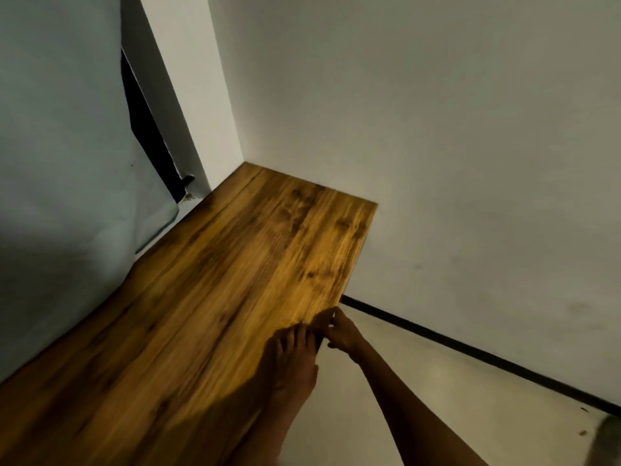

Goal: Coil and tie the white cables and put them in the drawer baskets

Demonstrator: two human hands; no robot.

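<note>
No white cable and no drawer basket shows in this blurred head view. Both hands meet at the front right corner of the wooden tabletop (235, 270). My left hand (292, 351) lies at the table's edge with its fingers stretched forward. My right hand (341, 331) is just right of it, off the edge, with its fingers curled toward the left fingertips. A tiny pale glint sits between the right fingers, too small and blurred to name.
White walls close the corner behind and to the right of the table. A pale blue cloth (67, 163) hangs along the left side. Right of the table lies a light floor (437, 381) with a dark skirting line (470, 348).
</note>
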